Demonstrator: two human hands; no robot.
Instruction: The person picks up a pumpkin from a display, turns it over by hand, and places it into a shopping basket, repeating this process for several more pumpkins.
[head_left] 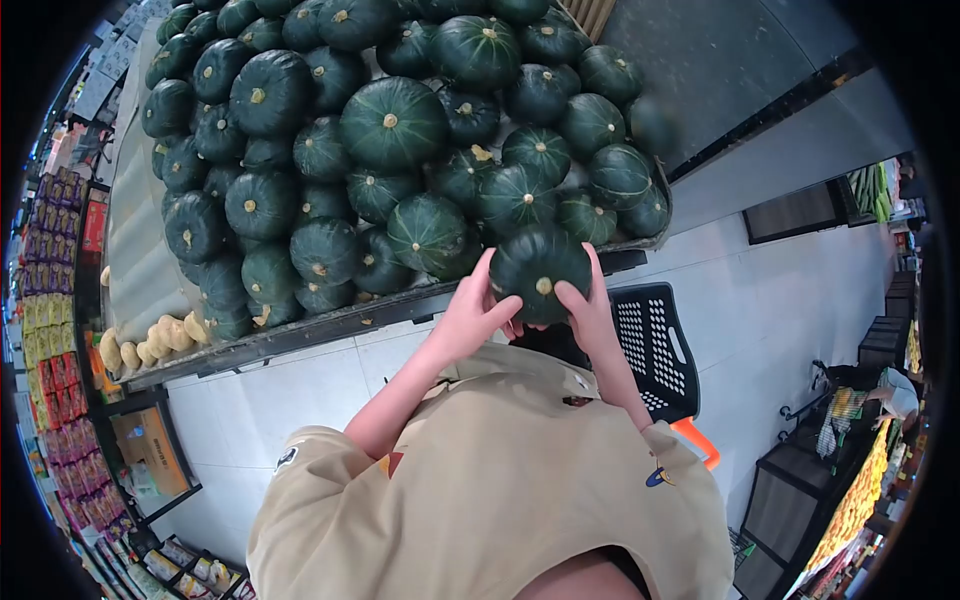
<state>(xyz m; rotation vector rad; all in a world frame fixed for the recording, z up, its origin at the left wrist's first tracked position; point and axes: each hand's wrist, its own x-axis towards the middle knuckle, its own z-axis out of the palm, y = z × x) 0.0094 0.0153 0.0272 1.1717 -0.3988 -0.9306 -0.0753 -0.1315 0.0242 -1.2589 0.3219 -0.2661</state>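
A dark green pumpkin point(541, 268) with a pale round stem spot is held in front of the tan shirt, at the near edge of the display. My left hand point(478, 309) wraps its left side, thumb on the front. My right hand point(590, 305) wraps its right side, its thumb close to the stem spot. Both hands are closed on the same pumpkin. Just behind it lies a large heap of dark green pumpkins point(393, 122) on the display stand point(300, 343).
A black basket point(655, 345) with an orange handle stands on the floor at the right. Pale tan produce point(158, 340) lies at the stand's left corner. Packaged goods point(55, 300) fill shelves at far left. Another person point(897, 396) is at the far right.
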